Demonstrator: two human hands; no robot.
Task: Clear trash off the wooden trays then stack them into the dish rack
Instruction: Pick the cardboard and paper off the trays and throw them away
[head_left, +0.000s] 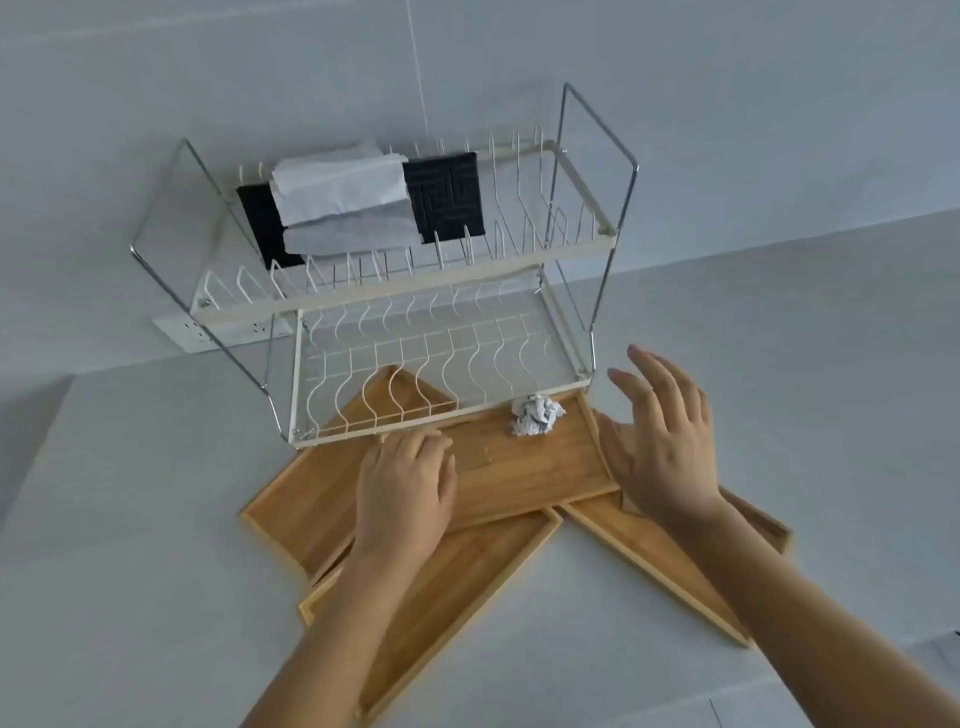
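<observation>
A pale table (130, 519) runs up to a wall, and at its back edge stands a two-level wire dish rack (395, 312). The top level holds folded grey and black cloths (353, 200); the lower level has no trays in it yet, so the stacking part of the task looks unstarted.

In front of the rack, near the middle of the table, several wooden trays (431, 587) lie fanned and overlapping. One reaches in under the rack's lower level at the left, one angles toward the near edge, and another points off to the right. The top tray (540, 462) lies across them, its far edge just under the rack's front rail.

The right hand (660, 441) hovers over the top tray's right end with fingers spread and holding nothing. The left hand (405, 483) rests palm down on the tray's left part, fingers loosely together, also gripping nothing.

A crumpled ball of paper (535, 414) sits on the top tray by its far edge, between the two hands. It is the only trash visible, and it has not been cleared.
</observation>
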